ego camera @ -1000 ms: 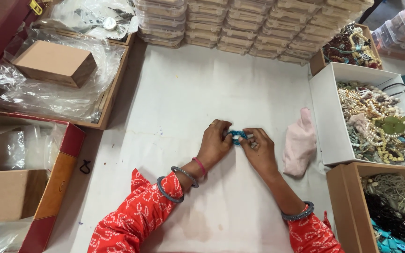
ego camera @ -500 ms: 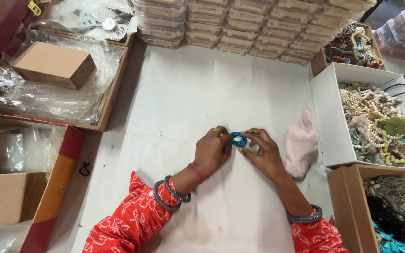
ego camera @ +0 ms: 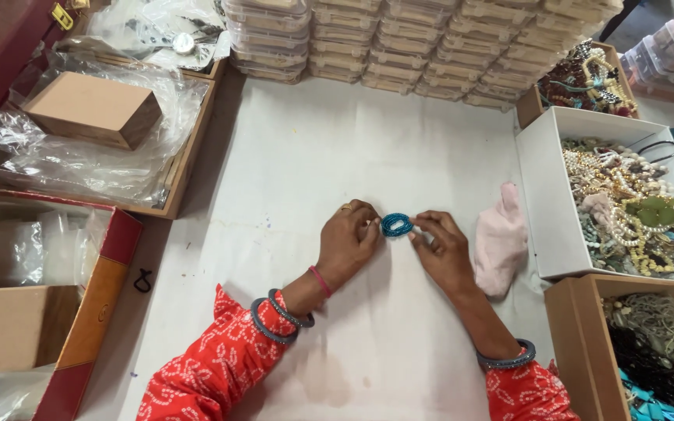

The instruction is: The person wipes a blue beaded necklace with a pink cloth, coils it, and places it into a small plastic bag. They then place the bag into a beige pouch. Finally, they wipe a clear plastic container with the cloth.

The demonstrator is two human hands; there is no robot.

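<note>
Where the two red patterned sleeves [ego camera: 220,366] reach forward over the white tabletop [ego camera: 313,156], the left hand [ego camera: 346,238] and right hand [ego camera: 442,248] meet, each pinching one side of a small coiled ring of blue beads [ego camera: 396,224] with thumb and fingertips curled in (the coil sits just above the surface, between the two hands). Just right of the right hand lies a pale pink cloth [ego camera: 501,238], and beyond it a white box [ego camera: 544,203] heaped with mixed bead necklaces. Left of the left hand sits a red-edged box [ego camera: 115,234]. Farther ahead of the hands, stacked clear plastic cases [ego camera: 399,47] line the far edge.
</note>
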